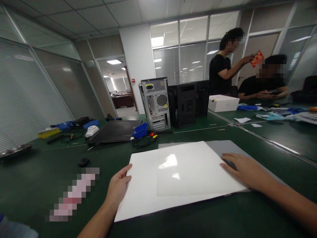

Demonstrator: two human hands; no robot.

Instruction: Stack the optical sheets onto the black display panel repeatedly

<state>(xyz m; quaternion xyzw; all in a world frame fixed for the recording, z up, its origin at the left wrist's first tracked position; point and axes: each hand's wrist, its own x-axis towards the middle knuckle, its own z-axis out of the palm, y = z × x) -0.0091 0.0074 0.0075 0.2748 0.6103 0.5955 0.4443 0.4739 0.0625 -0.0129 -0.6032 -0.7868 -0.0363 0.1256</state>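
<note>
A large white sheet (143,185) lies at a slant in front of me, with a glossy translucent sheet (188,178) over its right part, reflecting the ceiling lights. My left hand (119,185) pinches the white sheet's left edge between thumb and fingers. At the right edge, my right hand (240,168) is curled around a small dark object (230,163), its kind mostly hidden by the fingers. Beneath the sheets, a grey flat panel (223,147) shows at the back and right.
Computer cases (156,104) stand at the back. A dark flat panel (115,130), a blue holder (140,131) with cables, and a round black object (83,162) lie leftward. A white box (223,103) stands right. Two people (219,72) are beyond the green table (74,185).
</note>
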